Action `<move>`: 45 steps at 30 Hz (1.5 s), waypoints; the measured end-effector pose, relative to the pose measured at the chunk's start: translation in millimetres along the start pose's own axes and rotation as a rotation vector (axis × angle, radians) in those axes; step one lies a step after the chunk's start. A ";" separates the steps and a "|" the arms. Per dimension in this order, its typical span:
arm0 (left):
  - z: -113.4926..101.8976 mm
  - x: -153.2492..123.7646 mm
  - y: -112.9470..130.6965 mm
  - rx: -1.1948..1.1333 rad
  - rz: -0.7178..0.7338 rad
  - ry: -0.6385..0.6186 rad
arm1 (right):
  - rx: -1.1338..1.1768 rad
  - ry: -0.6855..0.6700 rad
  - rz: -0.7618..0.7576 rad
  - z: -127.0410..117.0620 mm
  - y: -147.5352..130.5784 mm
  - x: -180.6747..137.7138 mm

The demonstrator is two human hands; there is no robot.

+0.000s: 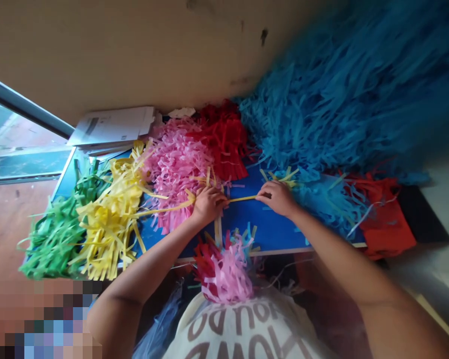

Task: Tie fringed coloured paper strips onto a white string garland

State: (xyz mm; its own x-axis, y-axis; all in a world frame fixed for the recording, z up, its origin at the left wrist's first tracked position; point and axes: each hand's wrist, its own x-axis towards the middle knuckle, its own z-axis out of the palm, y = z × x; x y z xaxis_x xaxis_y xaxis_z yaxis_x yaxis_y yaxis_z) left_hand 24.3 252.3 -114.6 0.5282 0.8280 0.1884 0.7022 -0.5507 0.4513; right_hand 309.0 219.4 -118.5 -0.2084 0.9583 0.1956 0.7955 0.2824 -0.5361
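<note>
A thin twisted strip of yellow paper (243, 198) stretches straight between my two hands over the blue tabletop (247, 224). Its left end is pinched in the closed fingers of my left hand (209, 204), beside a heap of pink paper fringe (179, 159). My right hand (277, 197) grips the other end between thumb and fingers. Loose yellow paper tails (290, 177) stick out just behind my right hand. Below the strip, near the table's front edge and my lap, is a bunch of pink and red paper fringe (228, 269).
Green fringe (56, 239) and yellow fringe (112, 214) lie at the left. Stacked papers (112, 127) sit at the back left by the wall. Red fringe (226, 139) lies behind, and a large blue fringe mass (322, 109) rises at right. Red paper (389, 224) covers the right end.
</note>
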 end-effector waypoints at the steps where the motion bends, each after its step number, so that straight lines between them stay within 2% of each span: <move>1: 0.4 1.0 1.1 0.007 -0.009 0.002 | 0.005 -0.006 0.005 0.2 -0.6 1.0; 4: 0.2 3.3 7.3 0.061 -0.048 0.005 | -0.014 -0.027 0.025 0.0 -5.1 4.2; 7: -3.0 6.3 16.2 0.147 -0.094 -0.027 | -0.083 -0.078 0.111 -2.4 -13.5 8.8; 10: -9.2 9.3 23.9 0.216 -0.022 -0.064 | -0.197 -0.116 0.130 -7.7 -24.8 13.1; 12: -13.3 10.4 27.1 0.227 0.118 -0.113 | -0.281 -0.124 0.013 -11.2 -32.7 14.2; 14: -15.5 10.3 29.1 0.234 0.236 -0.161 | -0.347 -0.137 -0.181 -12.3 -39.1 14.2; 16: -14.7 10.0 31.0 0.256 0.296 -0.171 | -0.387 -0.148 -0.353 -9.9 -42.6 14.6; 18: -10.5 10.4 33.2 0.286 0.331 -0.145 | -0.429 -0.138 -0.454 -4.5 -43.0 16.8; 22: 3.0 16.1 37.1 0.331 0.346 -0.061 | -0.511 -0.094 -0.533 6.1 -42.5 26.7; 25: 0.6 21.5 37.1 0.347 0.375 0.053 | -0.477 -0.056 -0.489 1.3 -55.9 31.8; 28: -28.7 17.6 38.0 0.332 0.474 0.247 | -0.330 0.034 -0.372 -21.7 -88.3 27.2; 30: -61.1 8.9 42.7 0.315 0.554 0.355 | -0.127 0.094 -0.264 -45.5 -113.9 21.9; 31: -78.5 4.2 46.8 0.306 0.607 0.393 | 0.016 0.081 -0.214 -58.2 -125.0 20.6; 32: -95.1 0.2 51.8 0.296 0.663 0.421 | 0.197 0.014 -0.177 -69.9 -134.0 20.7; 35: -130.1 -7.0 69.0 0.242 0.752 0.455 | 0.761 -0.366 -0.069 -89.0 -148.0 27.7; 37: -138.0 -10.9 79.2 0.187 0.723 0.474 | 1.010 -0.464 0.024 -85.3 -152.7 31.8; 41: -129.1 -23.0 93.2 0.002 0.508 0.572 | 1.285 -0.335 0.220 -62.2 -164.4 27.0; 45: -114.7 -35.4 103.0 -0.198 0.261 0.651 | 1.400 -0.238 0.329 -51.2 -175.0 13.3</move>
State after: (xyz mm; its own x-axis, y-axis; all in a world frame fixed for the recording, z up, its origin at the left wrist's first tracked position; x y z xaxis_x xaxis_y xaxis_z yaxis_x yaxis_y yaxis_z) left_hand 23.1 178.5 25.3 0.2321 0.6013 0.7646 0.4604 -0.7603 0.4582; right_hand 196.1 180.4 20.0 -0.3277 0.9320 -0.1548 -0.3403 -0.2693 -0.9009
